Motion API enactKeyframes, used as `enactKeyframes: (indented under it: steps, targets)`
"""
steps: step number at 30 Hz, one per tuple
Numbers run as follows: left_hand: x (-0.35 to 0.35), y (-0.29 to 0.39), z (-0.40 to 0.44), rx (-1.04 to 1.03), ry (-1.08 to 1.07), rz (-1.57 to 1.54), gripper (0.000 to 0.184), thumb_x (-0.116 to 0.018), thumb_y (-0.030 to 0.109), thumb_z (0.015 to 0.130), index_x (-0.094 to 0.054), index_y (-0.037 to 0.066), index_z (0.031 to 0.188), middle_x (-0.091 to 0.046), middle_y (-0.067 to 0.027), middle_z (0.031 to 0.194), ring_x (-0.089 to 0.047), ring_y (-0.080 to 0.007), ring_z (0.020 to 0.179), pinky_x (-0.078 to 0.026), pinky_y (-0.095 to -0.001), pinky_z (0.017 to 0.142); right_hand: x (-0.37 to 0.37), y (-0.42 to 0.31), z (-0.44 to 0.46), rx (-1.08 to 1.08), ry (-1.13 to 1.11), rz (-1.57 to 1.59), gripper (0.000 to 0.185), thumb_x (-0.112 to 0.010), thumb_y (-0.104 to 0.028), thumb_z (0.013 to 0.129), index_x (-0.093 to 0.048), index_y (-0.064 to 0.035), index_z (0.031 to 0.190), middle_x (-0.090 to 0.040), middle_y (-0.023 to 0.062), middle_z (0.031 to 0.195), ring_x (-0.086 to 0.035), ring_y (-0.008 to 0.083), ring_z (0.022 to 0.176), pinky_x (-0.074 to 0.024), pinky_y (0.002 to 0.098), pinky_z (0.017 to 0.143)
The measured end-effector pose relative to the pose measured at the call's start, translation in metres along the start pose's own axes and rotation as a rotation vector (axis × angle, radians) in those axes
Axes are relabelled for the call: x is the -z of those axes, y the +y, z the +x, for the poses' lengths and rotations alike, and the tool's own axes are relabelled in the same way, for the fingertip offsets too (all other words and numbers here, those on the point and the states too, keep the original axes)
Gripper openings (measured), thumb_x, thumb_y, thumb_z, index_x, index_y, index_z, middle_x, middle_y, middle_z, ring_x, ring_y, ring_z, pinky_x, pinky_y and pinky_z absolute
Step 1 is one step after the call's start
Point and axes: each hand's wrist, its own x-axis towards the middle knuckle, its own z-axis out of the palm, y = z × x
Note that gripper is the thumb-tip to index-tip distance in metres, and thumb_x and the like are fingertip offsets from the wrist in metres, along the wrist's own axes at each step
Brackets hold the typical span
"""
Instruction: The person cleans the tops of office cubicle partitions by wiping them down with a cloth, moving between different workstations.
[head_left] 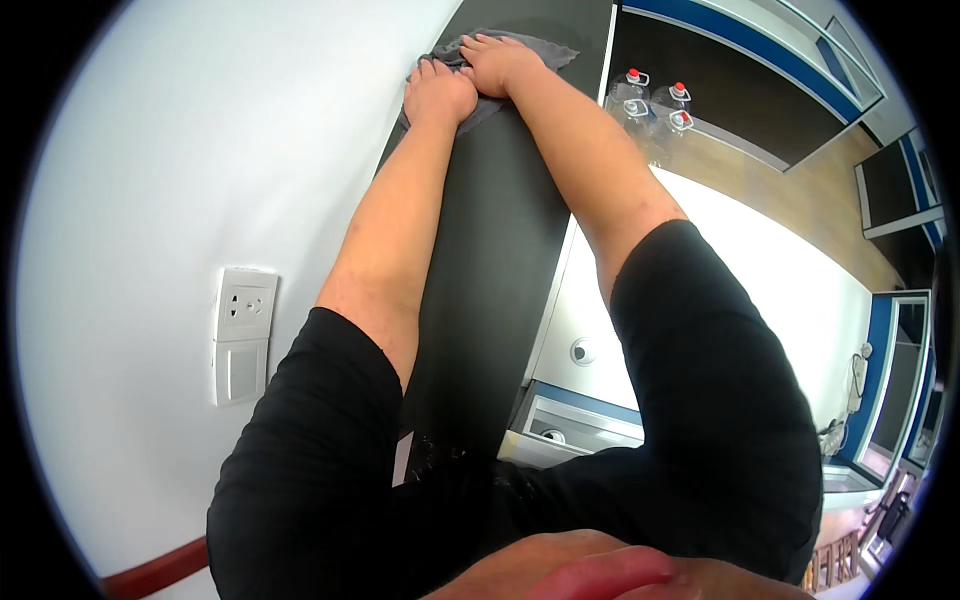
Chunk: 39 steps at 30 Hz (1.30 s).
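Observation:
Both arms reach forward over a long dark grey surface (490, 250) beside the white wall. A crumpled grey cloth (545, 50) lies at its far end. My left hand (438, 95) presses on the cloth near the wall, its fingers spread over the fabric. Just to the right, my right hand (498, 65) also lies flat on the cloth, fingers apart. The two hands are close together, and parts of the cloth are hidden under them.
A wall socket (247, 305) with a switch is at the left. Several clear bottles with red caps (680, 90) stand beyond the white desk (740, 260) on the right. Below are an open drawer (580, 420) and a red-brown rail (160, 570).

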Motion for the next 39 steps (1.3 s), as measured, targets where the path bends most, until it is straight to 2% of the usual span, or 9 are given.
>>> enactKeyframes:
  steps: [2, 3, 4, 6, 10, 14, 23, 34, 39]
  targets:
    - [0.008, 0.003, -0.009, -0.005, -0.026, 0.025, 0.076, -0.033, 0.051, 0.107, -0.032, 0.003, 0.166, -0.025, -0.0129, 0.176, -0.023, -0.0309, 0.162, -0.020, -0.0434, 0.132, 0.010, -0.008, -0.020, -0.321, 0.038, 0.111, 0.077, -0.043, -0.056, 0.108, -0.033, -0.0077, 0.166, -0.020, 0.0080, 0.178, -0.018, 0.0243, 0.164, -0.0177, 0.0417, 0.132]
    - [0.011, 0.007, -0.015, -0.010, -0.043, 0.050, 0.076, -0.032, 0.052, 0.107, -0.030, 0.004, 0.166, -0.024, -0.0131, 0.176, -0.022, -0.0315, 0.162, -0.020, -0.0439, 0.132, 0.011, -0.005, -0.029, -0.460, 0.064, 0.143, 0.091, -0.045, -0.063, 0.104, -0.025, -0.0008, 0.167, -0.015, 0.0155, 0.178, -0.011, 0.0298, 0.165, -0.0111, 0.0419, 0.133]
    - [0.012, 0.012, -0.020, -0.013, -0.062, 0.068, 0.076, -0.032, 0.052, 0.108, -0.029, 0.005, 0.167, -0.023, -0.0132, 0.176, -0.021, -0.0320, 0.163, -0.020, -0.0443, 0.132, 0.011, -0.003, -0.038, -0.464, 0.061, 0.138, 0.091, -0.045, -0.063, 0.104, -0.025, -0.0008, 0.167, -0.015, 0.0155, 0.178, -0.011, 0.0298, 0.165, -0.0111, 0.0419, 0.133]
    - [0.014, 0.027, -0.024, -0.054, -0.078, 0.062, 0.076, -0.032, 0.052, 0.108, -0.028, 0.006, 0.168, -0.022, -0.0132, 0.176, -0.020, -0.0323, 0.163, -0.020, -0.0446, 0.132, 0.015, 0.000, -0.054, -0.731, 0.057, 0.091, 0.094, -0.043, -0.063, 0.103, -0.020, 0.0023, 0.168, -0.012, 0.0191, 0.178, -0.009, 0.0334, 0.165, -0.0078, 0.0436, 0.133]
    - [0.015, 0.048, -0.042, -0.106, -0.101, 0.038, 0.076, -0.033, 0.053, 0.107, -0.027, 0.008, 0.168, -0.021, -0.0132, 0.177, -0.020, -0.0326, 0.163, -0.020, -0.0448, 0.132, 0.019, -0.002, -0.076, -0.818, 0.061, 0.096, 0.093, -0.042, -0.061, 0.103, -0.021, 0.0026, 0.167, -0.014, 0.0201, 0.177, -0.010, 0.0336, 0.165, -0.0092, 0.0433, 0.132]
    - [0.016, 0.048, -0.072, -0.153, -0.052, 0.018, 0.076, -0.033, 0.051, 0.107, -0.030, 0.004, 0.166, -0.024, -0.0172, 0.175, -0.024, -0.0346, 0.162, -0.022, -0.0471, 0.131, 0.016, -0.008, -0.096, -0.767, 0.065, 0.055, 0.093, -0.042, -0.062, 0.103, -0.022, 0.0014, 0.168, -0.015, 0.0193, 0.177, -0.012, 0.0322, 0.165, -0.0103, 0.0429, 0.132]
    - [0.038, 0.022, -0.185, -0.140, -0.040, -0.037, 0.070, -0.031, 0.044, 0.108, -0.032, 0.004, 0.166, -0.025, -0.0154, 0.175, -0.023, -0.0320, 0.162, -0.020, -0.0456, 0.132, 0.011, -0.076, -0.169, -0.665, 0.113, 0.010, 0.095, -0.045, -0.065, 0.100, -0.028, -0.0001, 0.167, -0.020, 0.0198, 0.176, -0.017, 0.0312, 0.164, -0.0137, 0.0415, 0.132]
    - [0.078, -0.072, -0.395, -0.055, -0.033, -0.051, 0.068, -0.030, 0.045, 0.110, -0.033, 0.005, 0.165, -0.028, -0.0145, 0.174, -0.025, -0.0314, 0.162, -0.021, -0.0466, 0.131, 0.010, -0.254, -0.300, -0.555, 0.095, 0.021, 0.097, -0.047, -0.067, 0.099, -0.029, 0.0004, 0.166, -0.020, 0.0208, 0.176, -0.017, 0.0320, 0.164, -0.0145, 0.0421, 0.132]
    - [0.094, -0.120, -0.457, 0.024, -0.088, -0.048, 0.071, -0.029, 0.046, 0.111, -0.027, 0.002, 0.167, -0.021, -0.0171, 0.176, -0.020, -0.0335, 0.163, -0.019, -0.0465, 0.132, 0.008, -0.329, -0.332, -0.445, 0.102, 0.021, 0.094, -0.043, -0.066, 0.102, -0.029, 0.0005, 0.166, -0.021, 0.0207, 0.175, -0.017, 0.0319, 0.164, -0.0153, 0.0426, 0.132]
